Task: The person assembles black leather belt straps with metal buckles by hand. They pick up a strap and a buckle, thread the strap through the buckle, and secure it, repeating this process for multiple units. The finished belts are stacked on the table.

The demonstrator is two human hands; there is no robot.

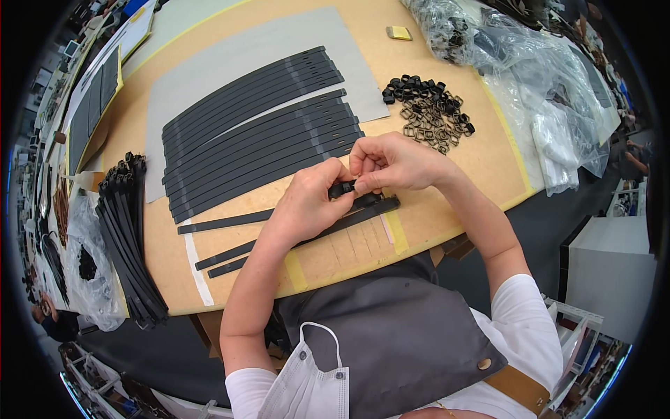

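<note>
My left hand (307,199) is closed, pinching the end of a black strap (340,189). From the right, my right hand (399,162) closes thumb and fingers at that same end; whatever small part they grip is mostly hidden. Both hands are over the near part of the table. Beneath them, a few loose black straps (227,222) lie crosswise, partly covered by my left forearm. Beyond, flat black straps (258,150) with slotted right ends lie side by side in two groups on a grey sheet (241,52). Right of these is a pile of small metal buckles (436,126) and black loops (412,87).
A bundle of finished-looking black straps (125,223) hangs over the table's left edge, near a plastic bag (94,279). Clear plastic bags (537,84) crowd the right edge. A small yellow-topped block (398,33) sits at the back. My grey apron (398,335) meets the near edge.
</note>
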